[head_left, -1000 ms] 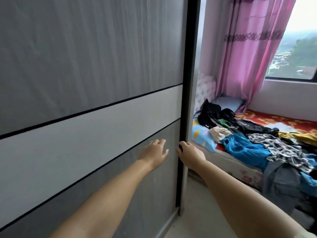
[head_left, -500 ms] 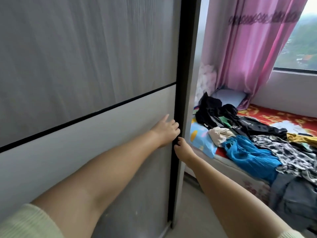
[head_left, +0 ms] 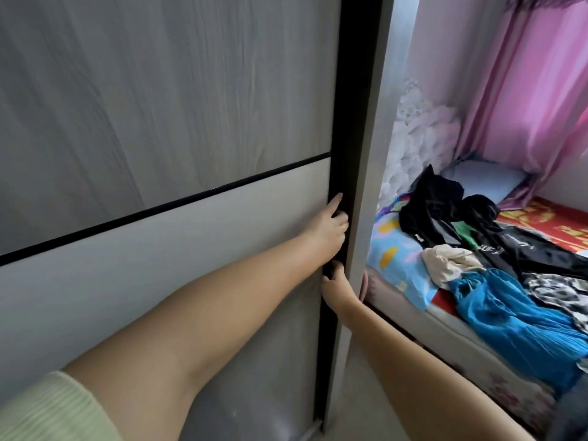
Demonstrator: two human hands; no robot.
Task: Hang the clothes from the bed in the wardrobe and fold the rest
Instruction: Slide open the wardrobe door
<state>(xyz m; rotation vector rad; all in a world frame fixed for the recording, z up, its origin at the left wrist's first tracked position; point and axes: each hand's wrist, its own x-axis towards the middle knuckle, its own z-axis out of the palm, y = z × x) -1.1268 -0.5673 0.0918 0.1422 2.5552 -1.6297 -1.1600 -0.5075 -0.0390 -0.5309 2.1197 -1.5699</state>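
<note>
Clothes (head_left: 496, 275) lie heaped on the bed (head_left: 413, 300) at about 3 o'clock from the hands, well apart from them, none hung or folded as far as can be seen. Nearest, the left hand (head_left: 327, 230) rests at the dark edge strip (head_left: 345, 154) of the wardrobe door (head_left: 159, 122), its fingers (head_left: 340, 222) curled round that edge with the forefinger stretched up toward 12 o'clock. Just below it at 6 o'clock, the right hand (head_left: 334, 284) hooks its fingers into the same edge. Both are grasping the door, which looks shut; no interior shows. My judgement: the job sits at its very first step, sliding the door open, with every garment left to sort. Beyond the heap, at 2 o'clock, a pale pillow (head_left: 483, 183) lies under the pink curtain (head_left: 525, 90)
</note>
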